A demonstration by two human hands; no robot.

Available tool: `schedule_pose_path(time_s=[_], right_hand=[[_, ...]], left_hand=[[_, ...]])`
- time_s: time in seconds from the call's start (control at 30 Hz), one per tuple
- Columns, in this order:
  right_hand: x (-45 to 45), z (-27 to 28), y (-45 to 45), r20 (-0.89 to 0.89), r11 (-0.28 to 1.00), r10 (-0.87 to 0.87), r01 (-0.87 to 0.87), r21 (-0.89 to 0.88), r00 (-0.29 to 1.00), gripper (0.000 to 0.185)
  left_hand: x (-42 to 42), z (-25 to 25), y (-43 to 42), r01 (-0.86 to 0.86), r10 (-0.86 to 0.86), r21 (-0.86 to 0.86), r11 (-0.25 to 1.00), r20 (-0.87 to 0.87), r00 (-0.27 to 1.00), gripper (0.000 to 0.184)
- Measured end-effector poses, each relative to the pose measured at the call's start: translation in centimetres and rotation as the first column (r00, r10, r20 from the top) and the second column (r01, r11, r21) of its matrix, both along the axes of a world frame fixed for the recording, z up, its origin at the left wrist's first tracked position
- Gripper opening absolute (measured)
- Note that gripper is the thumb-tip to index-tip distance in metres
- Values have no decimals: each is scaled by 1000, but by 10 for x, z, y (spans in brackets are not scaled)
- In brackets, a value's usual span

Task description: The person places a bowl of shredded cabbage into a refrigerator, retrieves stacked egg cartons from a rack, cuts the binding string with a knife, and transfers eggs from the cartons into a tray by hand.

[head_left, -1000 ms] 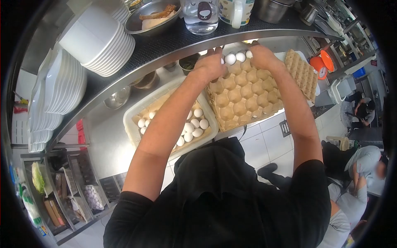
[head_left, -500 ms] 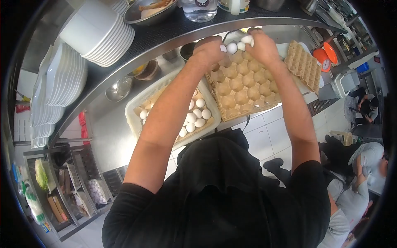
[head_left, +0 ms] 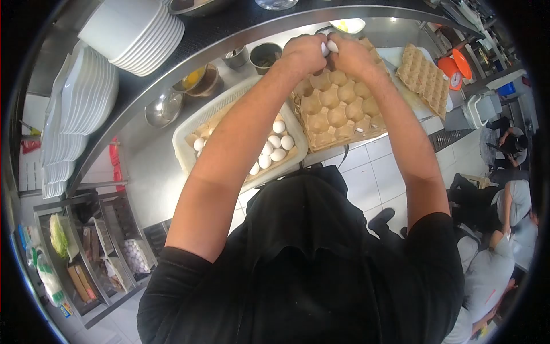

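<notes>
My left hand (head_left: 305,53) and my right hand (head_left: 350,57) are close together above the far end of a brown cardboard egg tray (head_left: 332,109). Both are closed around white eggs. One egg (head_left: 325,50) shows at the left fingers and another egg (head_left: 332,46) at the right fingers. The fingers hide whatever else they hold. The near cups of the tray hold no eggs, apart from small white bits. Left of the tray is a white plastic basket (head_left: 182,140), with several white eggs (head_left: 278,155) inside; my left forearm covers part of it.
A second egg tray (head_left: 424,80) leans on a white board at the right, near an orange scale (head_left: 452,71). A white bowl (head_left: 349,26), a dark pot (head_left: 265,55) and a metal bowl (head_left: 163,110) stand behind. Stacked white dishes (head_left: 134,37) fill the shelf above. Other people (head_left: 487,264) are at far right.
My hands have come together over the tray's far end; before, they were apart with several eggs in a row between them. Fewer eggs show now. The view has shifted slightly.
</notes>
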State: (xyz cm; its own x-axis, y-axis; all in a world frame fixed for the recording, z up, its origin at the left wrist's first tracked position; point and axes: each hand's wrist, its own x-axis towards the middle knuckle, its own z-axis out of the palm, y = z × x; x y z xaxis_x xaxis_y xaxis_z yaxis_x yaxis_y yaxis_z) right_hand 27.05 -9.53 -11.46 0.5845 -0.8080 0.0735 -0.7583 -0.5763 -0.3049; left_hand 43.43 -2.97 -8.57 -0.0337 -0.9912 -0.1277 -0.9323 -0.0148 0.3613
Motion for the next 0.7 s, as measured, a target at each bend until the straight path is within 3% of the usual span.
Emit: schedule_pose_path(time_s=[0.1, 0.2, 0.47, 0.6, 0.7], right_hand=[[1, 3, -9, -32, 1000, -7, 7, 25, 999, 45], [-5, -2, -15, -6, 997, -58, 58, -59, 998, 49], [-8, 4, -12, -216, 986, -25, -11, -164, 976, 45], [4, 14, -20, -360, 977, 10, -86, -196, 933, 36], [8, 18, -24, -376, 975, 45, -122, -184, 925, 29]], left_hand=[[-12, 5, -4, -140, 139, -23, 990, -36, 990, 48], [-21, 9, -7, -104, 106, -89, 991, 16, 994, 41], [-22, -5, -33, -110, 110, -14, 994, 208, 972, 45], [-20, -15, -44, -92, 117, -100, 991, 277, 954, 50], [-19, -1, -46, -77, 49, 106, 991, 246, 968, 53]])
